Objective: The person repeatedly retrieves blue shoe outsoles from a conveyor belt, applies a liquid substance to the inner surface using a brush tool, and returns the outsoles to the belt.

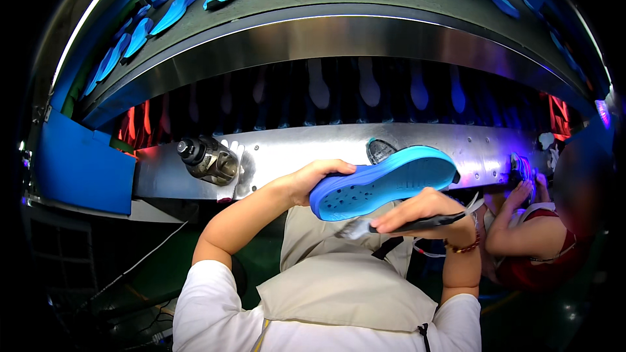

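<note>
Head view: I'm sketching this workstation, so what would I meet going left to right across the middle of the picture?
Blue panel → dark metal tool → left hand → blue shoe sole → another person's hand.

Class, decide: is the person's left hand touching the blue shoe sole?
Touching. The head view shows the left hand grasping the blue shoe sole, thumb against its side.

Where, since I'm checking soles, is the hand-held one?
In the head view, the blue sole is near centre, its left end in the left hand, the right hand just below.
</note>
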### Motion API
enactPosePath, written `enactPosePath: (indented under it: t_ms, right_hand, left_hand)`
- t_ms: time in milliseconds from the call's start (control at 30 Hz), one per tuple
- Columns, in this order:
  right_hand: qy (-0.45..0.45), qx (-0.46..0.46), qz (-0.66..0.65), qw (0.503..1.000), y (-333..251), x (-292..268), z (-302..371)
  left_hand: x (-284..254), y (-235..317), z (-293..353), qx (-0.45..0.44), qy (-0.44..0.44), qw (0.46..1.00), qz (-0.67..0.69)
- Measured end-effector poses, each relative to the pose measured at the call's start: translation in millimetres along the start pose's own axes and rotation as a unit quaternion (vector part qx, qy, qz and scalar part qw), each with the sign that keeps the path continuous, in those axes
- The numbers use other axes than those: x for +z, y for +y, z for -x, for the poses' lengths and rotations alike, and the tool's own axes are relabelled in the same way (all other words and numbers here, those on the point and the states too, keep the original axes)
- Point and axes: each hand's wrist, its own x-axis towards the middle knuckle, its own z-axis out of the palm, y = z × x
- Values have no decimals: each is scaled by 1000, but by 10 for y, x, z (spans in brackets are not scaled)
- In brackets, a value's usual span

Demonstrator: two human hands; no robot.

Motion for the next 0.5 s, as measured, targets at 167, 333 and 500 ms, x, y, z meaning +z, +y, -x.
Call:
enactPosePath:
  t_ms: [167,333,500]
  right_hand:
    - [83,-34,7,996,68,-106,48]
    - [34,21,33,999,37,-175,152]
    - [105,1,4,994,242,-61,152]
  left_hand:
    - [96,123,20,-31,-14,999,5]
    - [-54,84,95,35,-12,999,-2]
    - [-36,136,240,72,-7,997,-36]
